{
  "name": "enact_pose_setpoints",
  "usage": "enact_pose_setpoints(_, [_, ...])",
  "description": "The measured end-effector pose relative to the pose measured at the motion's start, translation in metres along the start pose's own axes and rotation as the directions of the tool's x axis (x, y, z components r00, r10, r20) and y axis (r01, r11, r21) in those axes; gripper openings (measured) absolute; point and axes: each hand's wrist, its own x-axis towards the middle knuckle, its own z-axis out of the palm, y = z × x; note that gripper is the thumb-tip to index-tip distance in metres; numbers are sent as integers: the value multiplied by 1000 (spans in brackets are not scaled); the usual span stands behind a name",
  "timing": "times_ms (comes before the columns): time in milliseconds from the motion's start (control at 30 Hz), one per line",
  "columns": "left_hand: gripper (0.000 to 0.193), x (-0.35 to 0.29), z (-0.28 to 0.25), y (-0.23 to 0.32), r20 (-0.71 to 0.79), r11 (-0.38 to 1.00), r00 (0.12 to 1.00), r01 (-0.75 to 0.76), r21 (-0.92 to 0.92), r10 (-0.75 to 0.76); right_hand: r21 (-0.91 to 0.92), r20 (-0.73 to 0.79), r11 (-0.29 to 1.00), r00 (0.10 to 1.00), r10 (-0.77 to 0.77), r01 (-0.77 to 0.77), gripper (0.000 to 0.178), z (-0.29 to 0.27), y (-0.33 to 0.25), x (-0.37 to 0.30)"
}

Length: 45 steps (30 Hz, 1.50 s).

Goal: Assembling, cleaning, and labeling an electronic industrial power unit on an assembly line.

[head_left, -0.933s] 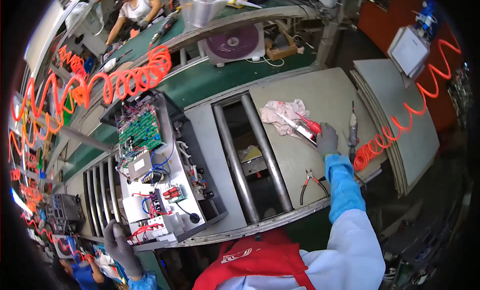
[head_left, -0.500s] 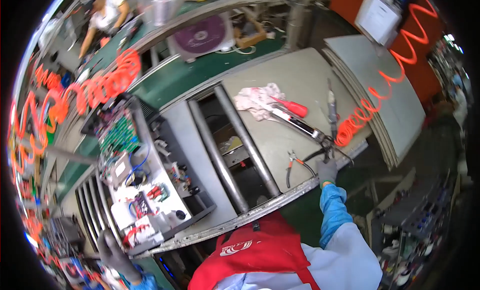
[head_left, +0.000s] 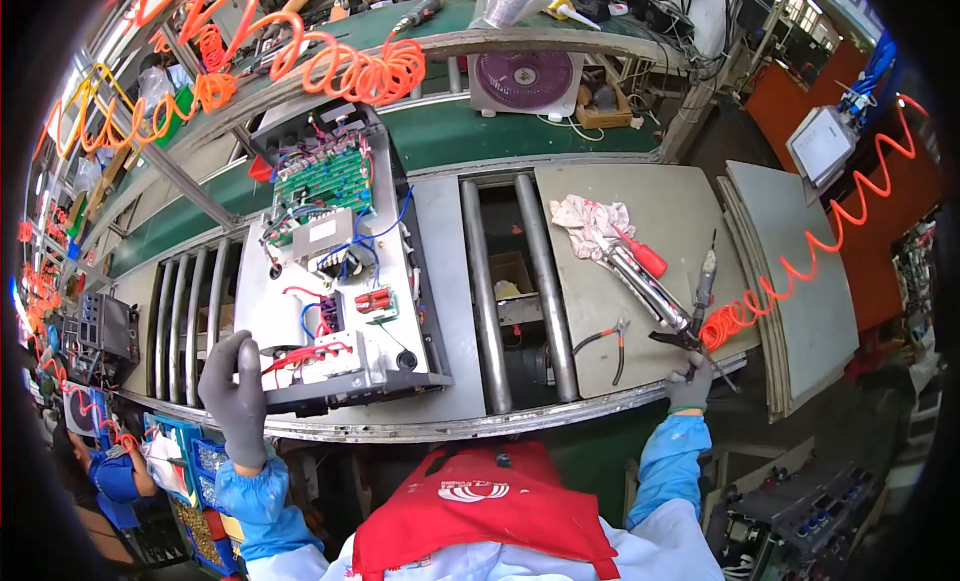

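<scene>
My left hand (head_left: 237, 393), in a grey glove, is raised beside the front left corner of an open equipment chassis (head_left: 400, 326). Its fingers are extended and the thumb stands apart; nothing is held. The chassis carries a green circuit board (head_left: 330, 186), a metal-cased block (head_left: 327, 235), and red and blue wires. At the bench's front edge on the right, my gloved right hand (head_left: 690, 385) is closed at the handle end of a caulking gun (head_left: 640, 286), which lies on the bench. The fingers partly hide that grip. Red-and-black pliers (head_left: 612, 343) lie just left of this hand.
A crumpled cloth (head_left: 590, 224), a red-handled tool (head_left: 645, 256) and a pen-shaped power screwdriver (head_left: 706, 276) on an orange coiled hose (head_left: 735, 316) lie nearby. Metal rollers (head_left: 545, 281) separate chassis and right-hand board. Stacked panels (head_left: 800, 291) stand at right; a purple fan (head_left: 525, 78) is behind.
My view has turned, so the bench sits differently in the picture. My left hand has come up beside the chassis corner. The right hand stays at the caulking gun's handle end.
</scene>
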Motion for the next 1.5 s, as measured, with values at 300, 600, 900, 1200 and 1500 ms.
enact_pose_setpoints(300, [12, -2, -7, 4, 87, 949, 948, -311, 47, 307, -500, 171, 606, 757, -631, 618, 11, 55, 47, -72])
enact_pose_setpoints(600, [11, -3, -12, -8, 85, 908, 913, -406, 108, 398, -138, 459, 989, 888, 9, 61, 57, 104, 80, -144])
enact_pose_setpoints(900, [10, -4, -20, -5, 73, 918, 921, -388, 83, 383, -327, 332, 864, 902, -275, 384, 48, 134, 57, -156])
enact_pose_setpoints(1200, [26, 21, -7, 23, 182, 941, 935, -268, -207, 306, -353, 629, 665, 693, -351, 657, 33, 112, 23, -303])
enact_pose_setpoints(1500, [50, 49, 73, 133, 934, 29, 329, 942, -336, 141, -410, 614, 832, 788, -51, 373, 37, 122, 41, -339])
